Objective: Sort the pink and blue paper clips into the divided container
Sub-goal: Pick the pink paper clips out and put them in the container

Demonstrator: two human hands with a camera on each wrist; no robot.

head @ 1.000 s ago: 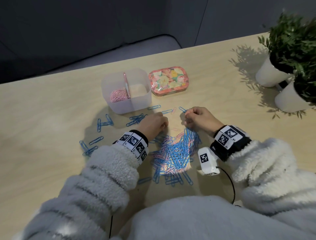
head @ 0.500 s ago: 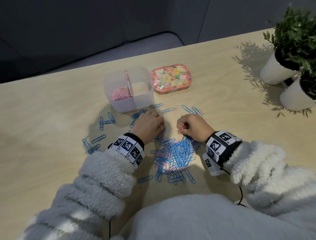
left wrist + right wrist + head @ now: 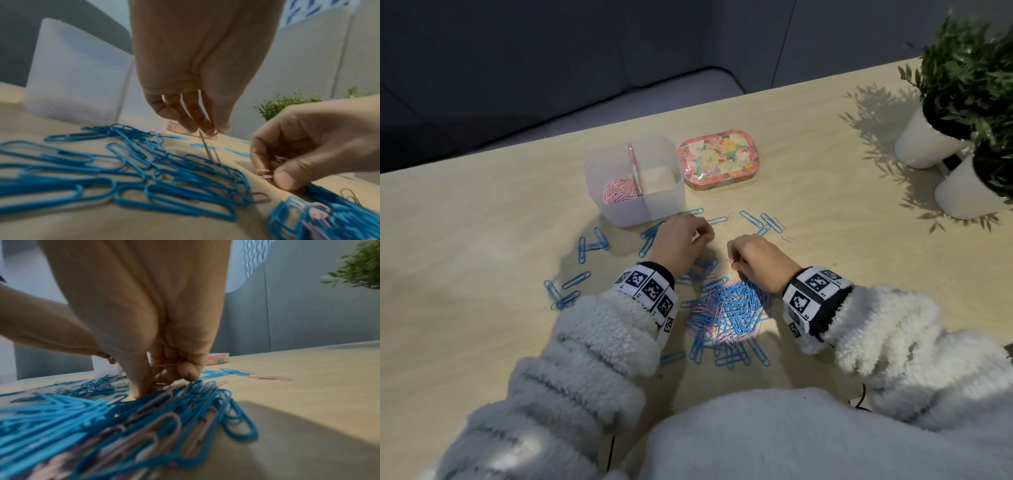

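1. Two hands work at the far edge of the mixed clip pile (image 3: 726,311), which lies on the wooden table (image 3: 482,274) between the wrists, near the person
2. Left hand (image 3: 681,241): fingers curled downward, fingertips (image 3: 202,128) pinching one pink paper clip (image 3: 209,151) by its upper end; the clip hangs nearly upright, its lower end among blue clips (image 3: 127,164)
3. Right hand (image 3: 756,262): fingers curled round a small bundle of pink clips (image 3: 164,365), thumb tip down in the pile
4. Divided container (image 3: 635,181): stands beyond the hands, on the left side; left compartment holds pink clips (image 3: 618,190), right compartment shows none; floral tin (image 3: 717,159) stands just beside it on the right
5. Governing relation: the pink compartment lies forward and slightly left of the left hand, which is the nearer hand; the right hand must cross further over the divider (image 3: 635,168)
6. Judgement: the step in hand is gathering pink clips; the drop follows
7. Risk: the hanging clip may drag an interlocked blue clip; lift clear before transfer
8. Loose clips (image 3: 767,221), blue and pink, lie scattered beyond the right hand
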